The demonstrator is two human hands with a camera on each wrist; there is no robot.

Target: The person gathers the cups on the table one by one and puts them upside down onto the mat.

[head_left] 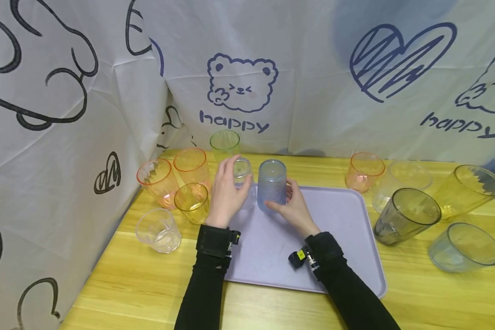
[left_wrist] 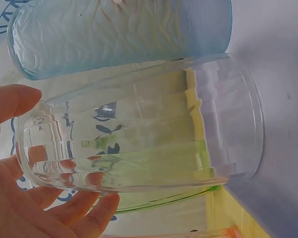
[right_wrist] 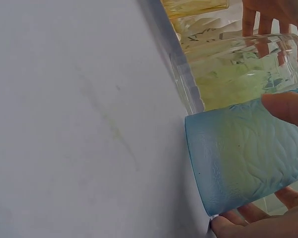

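On the far left part of a lavender tray point(head_left: 268, 256) two tumblers stand mouth-down, side by side. The clear tumbler point(left_wrist: 144, 129) is on the left. My left hand point(head_left: 228, 192) holds it near its upturned base, thumb on one side and fingers on the other. Next to it is the blue textured tumbler point(head_left: 272, 183), which my right hand point(head_left: 294, 211) grips from the right, thumb in front and fingers behind. In the right wrist view the rim of the blue tumbler point(right_wrist: 228, 158) meets the tray surface.
Left of the tray stand orange tumblers point(head_left: 191, 167), a green tumbler point(head_left: 224, 144), an amber tumbler point(head_left: 191, 204) and a clear one point(head_left: 161, 233). To the right are an orange tumbler point(head_left: 364, 174), a dark grey one point(head_left: 406, 217), a yellow one point(head_left: 466, 192) and a pale blue one point(head_left: 464, 250).
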